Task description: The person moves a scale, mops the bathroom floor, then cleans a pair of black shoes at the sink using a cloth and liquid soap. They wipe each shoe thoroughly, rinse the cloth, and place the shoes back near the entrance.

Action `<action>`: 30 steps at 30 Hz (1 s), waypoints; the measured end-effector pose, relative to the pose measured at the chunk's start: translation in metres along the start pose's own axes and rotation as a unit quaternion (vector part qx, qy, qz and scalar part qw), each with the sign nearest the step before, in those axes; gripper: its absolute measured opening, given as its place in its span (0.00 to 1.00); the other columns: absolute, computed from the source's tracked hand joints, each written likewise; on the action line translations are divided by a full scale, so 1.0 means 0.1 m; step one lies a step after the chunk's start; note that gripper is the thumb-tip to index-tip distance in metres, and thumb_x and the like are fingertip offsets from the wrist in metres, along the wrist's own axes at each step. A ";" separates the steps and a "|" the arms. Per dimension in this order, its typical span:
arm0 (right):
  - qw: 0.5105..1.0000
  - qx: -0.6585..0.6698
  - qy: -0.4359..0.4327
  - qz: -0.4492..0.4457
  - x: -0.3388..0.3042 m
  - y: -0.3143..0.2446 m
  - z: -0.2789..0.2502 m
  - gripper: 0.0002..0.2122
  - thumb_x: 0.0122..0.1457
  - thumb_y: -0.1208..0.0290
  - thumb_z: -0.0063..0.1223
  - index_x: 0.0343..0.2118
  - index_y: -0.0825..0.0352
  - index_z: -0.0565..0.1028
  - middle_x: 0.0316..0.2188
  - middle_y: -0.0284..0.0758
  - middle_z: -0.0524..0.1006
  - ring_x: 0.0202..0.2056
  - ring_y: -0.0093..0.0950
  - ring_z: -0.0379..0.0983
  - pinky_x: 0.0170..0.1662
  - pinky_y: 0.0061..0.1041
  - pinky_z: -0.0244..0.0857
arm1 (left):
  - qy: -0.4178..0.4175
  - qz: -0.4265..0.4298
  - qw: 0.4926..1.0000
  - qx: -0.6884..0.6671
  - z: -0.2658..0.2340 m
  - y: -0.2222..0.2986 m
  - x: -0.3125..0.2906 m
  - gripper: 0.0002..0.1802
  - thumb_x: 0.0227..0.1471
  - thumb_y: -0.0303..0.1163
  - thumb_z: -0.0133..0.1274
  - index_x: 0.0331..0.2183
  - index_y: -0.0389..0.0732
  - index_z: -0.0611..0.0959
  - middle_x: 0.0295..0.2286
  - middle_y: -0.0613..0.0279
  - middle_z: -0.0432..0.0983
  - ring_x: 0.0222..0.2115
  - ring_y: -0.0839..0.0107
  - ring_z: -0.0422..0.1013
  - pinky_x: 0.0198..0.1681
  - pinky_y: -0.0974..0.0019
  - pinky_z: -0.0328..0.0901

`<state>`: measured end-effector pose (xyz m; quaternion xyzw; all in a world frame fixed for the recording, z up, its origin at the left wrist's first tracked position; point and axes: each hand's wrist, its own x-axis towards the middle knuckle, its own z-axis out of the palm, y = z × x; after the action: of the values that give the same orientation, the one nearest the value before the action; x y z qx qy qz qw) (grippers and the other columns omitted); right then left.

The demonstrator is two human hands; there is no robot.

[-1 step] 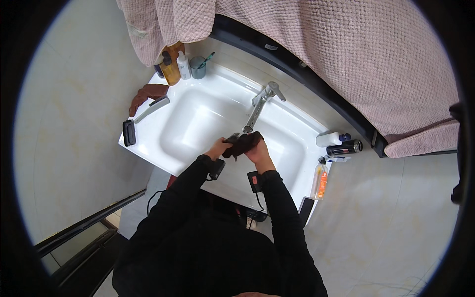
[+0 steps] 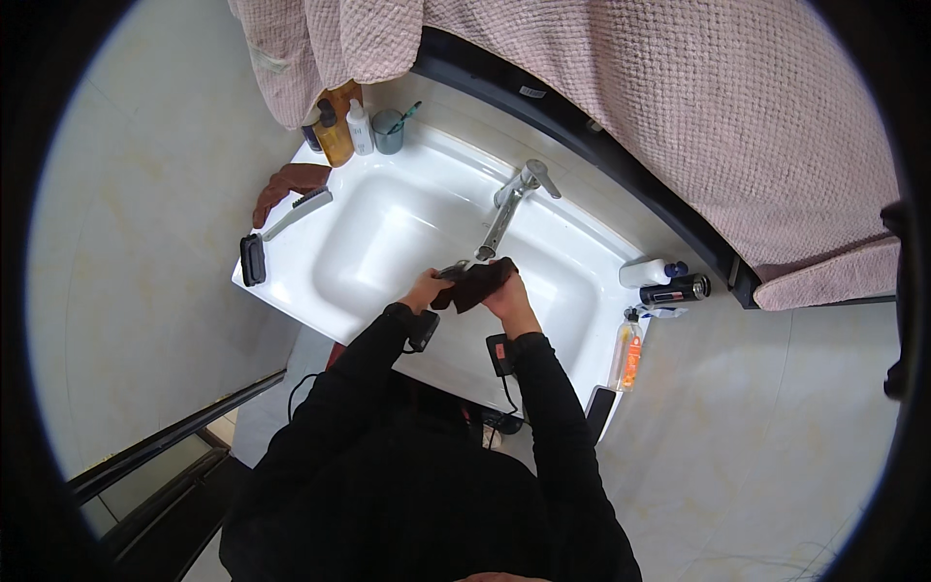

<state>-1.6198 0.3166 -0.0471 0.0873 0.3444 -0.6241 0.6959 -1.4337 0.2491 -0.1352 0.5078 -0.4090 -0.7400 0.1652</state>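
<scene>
Over the sink, my two hands meet just below the tap's spout. My right hand is closed round a dark brown cloth. Pinched in my left hand is a small shiny metallic object. Its kind is hard to make out, as the fingers and the cloth cover part of it. The cloth touches this object and drapes down between my hands. Whether water runs from the spout I cannot tell.
On the left rim lie a brown cloth, a grey-handled brush and a black object. Bottles and a toothbrush cup stand behind. The right rim holds a white bottle, a clear bottle and a phone.
The hanging part of the cloth has shifted and spread slightly, and a bit more of the metallic object shows by my left fingers. Both hands stay nearly in place.
</scene>
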 end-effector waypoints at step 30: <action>0.753 -0.587 0.222 -0.199 0.35 0.59 -0.02 0.18 0.52 0.61 0.48 0.43 0.65 0.72 0.34 0.45 0.77 0.39 0.43 0.72 0.42 0.37 0.63 | 0.188 0.074 0.979 -0.010 0.75 0.30 -0.27 0.21 0.55 0.42 0.46 0.44 0.37 0.72 0.41 0.42 0.71 0.41 0.50 0.69 0.44 0.55 0.64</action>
<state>-1.5664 0.3019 -0.0870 -0.2723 0.7974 -0.3870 0.3745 -1.4934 0.2815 -0.0838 0.6044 -0.3995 -0.6214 0.2981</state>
